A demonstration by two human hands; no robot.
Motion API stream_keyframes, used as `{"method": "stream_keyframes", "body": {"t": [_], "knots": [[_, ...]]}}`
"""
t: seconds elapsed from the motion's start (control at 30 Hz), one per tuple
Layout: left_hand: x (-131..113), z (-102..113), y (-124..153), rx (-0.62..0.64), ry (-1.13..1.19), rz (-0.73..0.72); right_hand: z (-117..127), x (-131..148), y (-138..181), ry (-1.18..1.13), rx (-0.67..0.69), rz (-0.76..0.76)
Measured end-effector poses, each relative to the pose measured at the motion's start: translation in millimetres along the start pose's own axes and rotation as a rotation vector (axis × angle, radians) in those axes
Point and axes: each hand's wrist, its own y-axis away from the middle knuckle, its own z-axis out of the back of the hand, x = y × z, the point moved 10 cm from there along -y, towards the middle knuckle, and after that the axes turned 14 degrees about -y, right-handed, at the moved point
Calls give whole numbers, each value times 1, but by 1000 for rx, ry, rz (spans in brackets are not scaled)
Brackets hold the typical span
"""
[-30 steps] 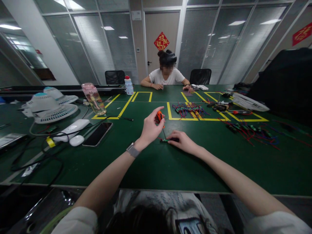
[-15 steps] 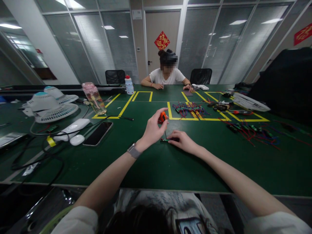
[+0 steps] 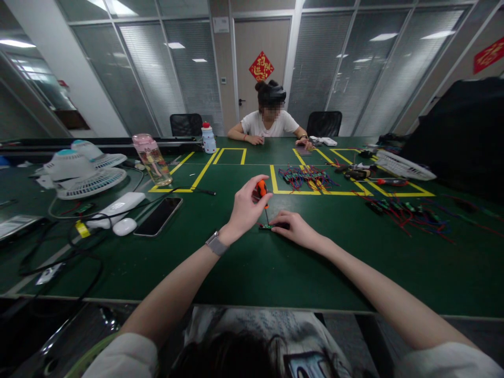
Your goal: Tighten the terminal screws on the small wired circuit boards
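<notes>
Between the fingers of my left hand (image 3: 249,205) is a screwdriver (image 3: 262,186) with an orange and black handle. It stands nearly upright, and its thin shaft comes down onto a small green circuit board (image 3: 266,227). The board lies on the green table. My right hand (image 3: 295,228) rests on the tabletop with its fingers pinched on the board's right end, where a dark part shows beneath them. Exactly where the tip meets the board is too small to make out.
Bundles of wired circuit boards (image 3: 307,178) lie ahead, with more wired boards (image 3: 405,210) to the right. A phone (image 3: 158,216), a white earbud case (image 3: 125,226), a pink-lided bottle (image 3: 153,160) and white fans (image 3: 84,176) stand left. A person (image 3: 271,123) sits opposite.
The screwdriver's handle has turned and tilted slightly in my left fingers, so more of its orange lower part shows. My right hand and the circuit board have stayed in place.
</notes>
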Motion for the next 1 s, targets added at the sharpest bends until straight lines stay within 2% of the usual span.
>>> {"method": "stream_keyframes", "body": {"t": [0.17,0.3,0.47,0.6,0.77,1.0], "knots": [[-11,1,2,3,-21,-86,0,0,0,3,-5,4],[-16,2,2,-1,17,-102,0,-1,0,-1,-6,6],[-26,10,3,-57,-77,-156,0,1,0,9,-9,20],[-31,6,5,-34,-142,-198,0,1,0,14,-5,12],[-20,0,6,-40,-106,-136,0,1,-1,15,-4,6],[-17,5,5,-71,-117,-108,0,1,0,-1,-6,4]]}}
